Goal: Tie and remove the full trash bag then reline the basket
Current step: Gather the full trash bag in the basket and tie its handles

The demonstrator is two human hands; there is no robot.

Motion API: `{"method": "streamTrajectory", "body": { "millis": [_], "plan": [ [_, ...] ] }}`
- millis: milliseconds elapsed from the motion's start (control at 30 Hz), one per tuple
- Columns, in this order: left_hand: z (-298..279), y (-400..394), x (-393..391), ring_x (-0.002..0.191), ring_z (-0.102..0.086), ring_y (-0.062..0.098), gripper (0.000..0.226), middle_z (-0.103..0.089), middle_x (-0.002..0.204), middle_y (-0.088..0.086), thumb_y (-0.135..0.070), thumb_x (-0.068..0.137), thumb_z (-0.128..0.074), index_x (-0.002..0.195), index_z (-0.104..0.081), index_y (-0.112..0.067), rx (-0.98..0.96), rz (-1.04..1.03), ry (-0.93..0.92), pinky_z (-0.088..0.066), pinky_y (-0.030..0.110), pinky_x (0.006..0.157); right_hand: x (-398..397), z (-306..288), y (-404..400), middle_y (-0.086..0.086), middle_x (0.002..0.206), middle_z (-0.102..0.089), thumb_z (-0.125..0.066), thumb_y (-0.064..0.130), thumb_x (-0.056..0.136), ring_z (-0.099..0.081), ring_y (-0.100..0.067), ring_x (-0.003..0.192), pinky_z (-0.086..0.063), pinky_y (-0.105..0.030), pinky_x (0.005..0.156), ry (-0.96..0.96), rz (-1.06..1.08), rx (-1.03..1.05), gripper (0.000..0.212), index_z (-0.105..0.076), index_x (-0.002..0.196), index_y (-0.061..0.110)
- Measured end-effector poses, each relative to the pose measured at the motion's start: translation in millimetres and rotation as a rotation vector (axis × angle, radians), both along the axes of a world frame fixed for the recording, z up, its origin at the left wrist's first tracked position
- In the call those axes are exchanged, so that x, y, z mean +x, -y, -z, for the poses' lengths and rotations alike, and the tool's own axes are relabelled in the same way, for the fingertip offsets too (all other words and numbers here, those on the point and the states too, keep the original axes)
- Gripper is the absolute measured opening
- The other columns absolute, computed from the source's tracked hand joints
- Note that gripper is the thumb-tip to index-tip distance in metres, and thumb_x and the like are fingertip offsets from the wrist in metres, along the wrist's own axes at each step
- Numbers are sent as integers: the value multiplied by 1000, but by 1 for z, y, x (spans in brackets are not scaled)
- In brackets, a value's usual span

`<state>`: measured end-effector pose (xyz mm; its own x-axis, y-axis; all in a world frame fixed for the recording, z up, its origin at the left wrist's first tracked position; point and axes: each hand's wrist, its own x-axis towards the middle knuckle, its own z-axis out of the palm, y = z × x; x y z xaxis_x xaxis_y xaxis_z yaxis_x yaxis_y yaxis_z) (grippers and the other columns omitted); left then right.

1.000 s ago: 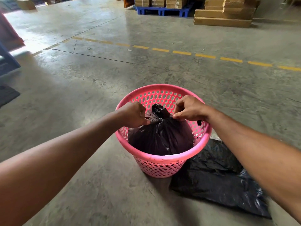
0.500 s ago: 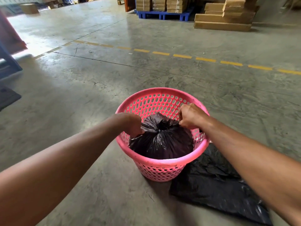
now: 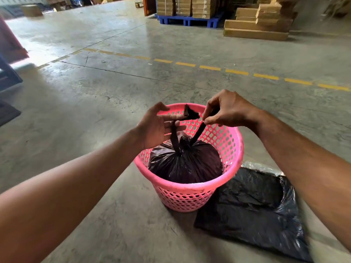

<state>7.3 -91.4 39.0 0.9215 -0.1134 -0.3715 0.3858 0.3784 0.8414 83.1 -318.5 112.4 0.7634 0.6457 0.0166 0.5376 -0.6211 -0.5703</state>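
Note:
A full black trash bag (image 3: 185, 164) sits inside a pink perforated basket (image 3: 191, 194) on the concrete floor. Two twisted black tails rise from the bag's gathered neck. My left hand (image 3: 158, 127) holds the left tail, which drapes over its fingers above the basket's far rim. My right hand (image 3: 226, 110) pinches the right tail between thumb and fingers, pulled up and to the right. Both hands hover above the basket opening. A flat, empty black bag (image 3: 254, 211) lies on the floor against the basket's right side.
Dashed yellow floor line (image 3: 209, 68) crosses behind the basket. Stacked cardboard boxes (image 3: 260, 21) and a blue pallet (image 3: 188, 20) with cartons stand far back. A dark mat (image 3: 7, 112) and blue frame (image 3: 8, 74) are at the left edge.
Both hands rose from down at the bag's neck to above the rim, drawing the two twisted tails upward and apart. The view shifted slightly back.

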Motion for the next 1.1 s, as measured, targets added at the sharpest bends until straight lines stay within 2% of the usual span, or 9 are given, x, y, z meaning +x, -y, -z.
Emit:
{"method": "streamTrajectory", "body": {
  "millis": [100,233,400,567,667,767,867,967,1100],
  "plan": [
    [-1,11,0,70,-53,17,51,-58,69,-1,-18,79,-46,119,-70,2,137,-22,74,-45,31,82,-7,-6,-6,7,69,-76,-83,12,69,-67,5,56,-53,-22,61,46,-34,56,14,-82,80,19],
    [-3,37,-6,66,-45,16,20,-49,73,4,-5,77,-49,91,-64,-8,290,36,187,-43,25,63,-24,-2,-27,4,72,-78,-77,11,67,-72,-1,63,-55,-18,61,83,-76,162,15,-81,80,17],
    [-5,37,-9,63,-48,20,10,-48,67,13,0,66,-49,69,-57,-5,364,114,250,-38,32,65,-21,9,-37,4,73,-77,-81,17,66,-72,-5,66,-57,-25,63,75,4,316,14,-80,80,18],
    [2,34,-8,67,-50,16,35,-51,81,16,-29,99,-54,110,-76,-4,460,120,304,-39,28,65,-17,14,-30,-11,93,-78,-74,2,78,-76,-23,85,-60,-36,81,-161,-26,479,30,-72,107,9],
    [3,32,-5,71,-48,17,38,-48,90,18,-26,105,-48,118,-73,-1,411,80,269,-39,25,66,-8,15,-20,-5,108,-72,-71,20,77,-72,-20,94,-60,-35,83,-105,-1,342,42,-64,118,19],
    [-1,34,-6,72,-48,18,32,-49,80,11,-20,105,-47,107,-72,0,345,38,238,-41,26,67,-10,26,-13,0,106,-69,-80,39,68,-71,-15,85,-57,-33,77,-126,-15,148,52,-61,116,29],
    [-1,35,-5,71,-54,18,39,-51,79,8,-22,106,-46,124,-66,5,336,23,203,-46,24,67,-11,39,-14,-1,94,-74,-87,22,65,-70,-11,76,-58,-33,74,-82,41,139,44,-68,105,26],
    [-5,26,-7,77,-66,23,34,-63,81,6,-34,106,-44,112,-70,-12,379,63,132,-51,30,71,0,40,-9,-2,78,-79,-83,5,64,-76,-15,72,-63,-41,76,-102,132,262,25,-79,85,19],
    [-2,8,-11,94,-73,27,40,-77,100,13,-44,106,-38,121,-69,-23,377,122,26,-49,36,81,13,40,1,-10,74,-79,-76,-5,69,-77,-24,72,-62,-42,76,-190,156,386,23,-83,80,14]
  ]
}}
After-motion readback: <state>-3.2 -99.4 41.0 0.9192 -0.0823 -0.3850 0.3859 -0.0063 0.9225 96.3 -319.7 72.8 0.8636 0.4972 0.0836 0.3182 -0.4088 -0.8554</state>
